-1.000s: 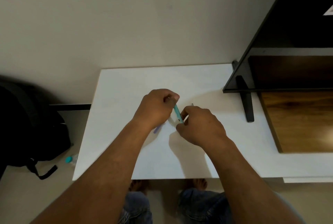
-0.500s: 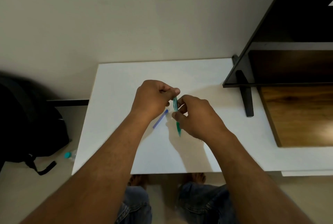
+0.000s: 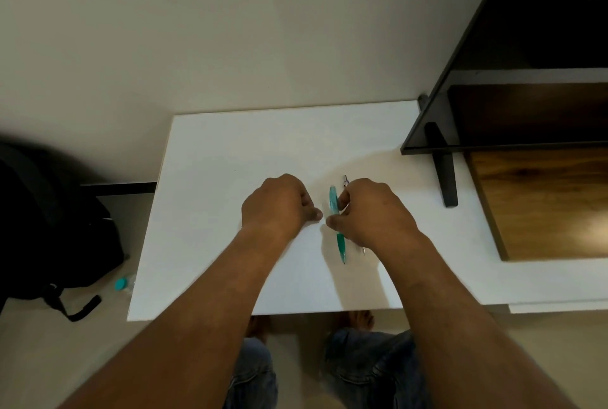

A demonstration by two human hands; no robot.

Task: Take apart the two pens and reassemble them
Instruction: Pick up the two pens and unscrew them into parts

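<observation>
My right grip [image 3: 371, 214] is closed on the teal translucent plastic pen [image 3: 338, 227], with thumb and forefinger pinching its barrel near the middle. The pen runs almost straight away from me, pointed end toward me, over the white flat bench [image 3: 230, 152]. I cannot tell whether that point touches the bench. From here the pen looks whole: barrel, tip and upper end sit in 1 line with no gap I can see.

My left grip [image 3: 279, 208] sits just beside the pen but apart from it, knuckles up and fingers curled under. I cannot tell whether it has anything inside, because the back of the hand hides the palm.

A thin pale stick with a silvery end [image 3: 345, 180] pokes out beyond my right knuckles and shows again as a fine point by my right wrist. I judge it to be the other pen, or a refill from 1 of the 2, but it is too slim and too covered to say which.

By my reckoning the teal pen is either unopened or already put back together, and this view does not settle it. The thin stick suggests at least 1 pen has work left.
</observation>
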